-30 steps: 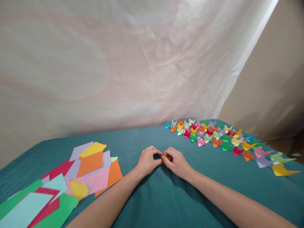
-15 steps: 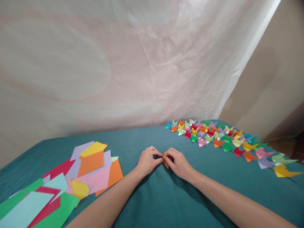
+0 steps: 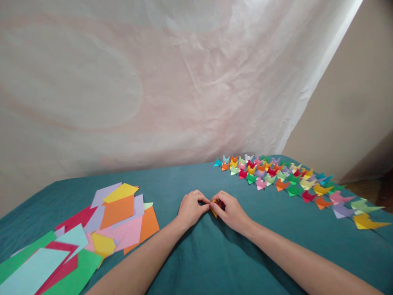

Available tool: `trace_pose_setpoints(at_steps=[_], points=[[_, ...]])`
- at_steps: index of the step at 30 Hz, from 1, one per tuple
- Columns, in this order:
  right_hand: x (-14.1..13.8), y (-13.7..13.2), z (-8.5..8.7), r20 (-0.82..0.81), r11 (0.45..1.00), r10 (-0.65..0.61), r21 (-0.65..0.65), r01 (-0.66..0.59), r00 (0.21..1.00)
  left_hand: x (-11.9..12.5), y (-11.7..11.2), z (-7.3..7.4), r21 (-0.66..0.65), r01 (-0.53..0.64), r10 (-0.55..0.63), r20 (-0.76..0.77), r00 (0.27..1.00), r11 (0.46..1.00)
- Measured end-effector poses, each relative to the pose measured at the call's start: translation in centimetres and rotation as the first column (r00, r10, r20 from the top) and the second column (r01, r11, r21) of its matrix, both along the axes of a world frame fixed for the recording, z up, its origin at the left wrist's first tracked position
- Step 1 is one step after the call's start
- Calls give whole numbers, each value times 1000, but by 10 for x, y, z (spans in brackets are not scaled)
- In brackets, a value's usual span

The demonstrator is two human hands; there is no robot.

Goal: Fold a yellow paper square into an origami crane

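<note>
A small folded piece of yellow-orange paper (image 3: 214,212) is pinched between my two hands over the middle of the table, mostly covered by fingers. My left hand (image 3: 191,208) closes thumb and forefinger at its left tip. From the other side, my right hand (image 3: 231,211) grips it with thumb and fingers, and a lower corner of the paper pokes out beneath them. The fingertips of both hands meet at the paper. Its exact folded shape is hidden.
Loose coloured paper sheets, among them an orange one (image 3: 118,212) and a green one (image 3: 78,272), overlap on the left. Rows of small folded paper birds, with a yellow one (image 3: 370,222) nearest, stand on the right. Behind the teal-covered table (image 3: 172,176) hangs a pale cloth (image 3: 172,90).
Almost nothing differs. Both hands keep their pinch on the yellow-orange paper, with only a slight shift of the fingers.
</note>
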State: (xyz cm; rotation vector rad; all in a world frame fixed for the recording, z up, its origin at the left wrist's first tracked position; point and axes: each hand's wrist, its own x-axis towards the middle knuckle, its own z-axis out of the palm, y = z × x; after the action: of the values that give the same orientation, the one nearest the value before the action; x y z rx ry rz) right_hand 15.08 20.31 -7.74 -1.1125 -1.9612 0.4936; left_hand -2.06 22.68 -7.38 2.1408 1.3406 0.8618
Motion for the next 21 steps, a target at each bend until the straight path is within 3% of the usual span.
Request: trace_pose_setpoints(at_steps=[14, 21], points=[[1, -4, 2, 28, 999, 27, 23, -27, 999, 1, -2, 1, 26, 0, 0, 15, 1000, 1000], [3, -5, 3, 81, 995, 24, 94, -31, 996, 1, -4, 1, 44, 16, -16, -5, 1000, 999]])
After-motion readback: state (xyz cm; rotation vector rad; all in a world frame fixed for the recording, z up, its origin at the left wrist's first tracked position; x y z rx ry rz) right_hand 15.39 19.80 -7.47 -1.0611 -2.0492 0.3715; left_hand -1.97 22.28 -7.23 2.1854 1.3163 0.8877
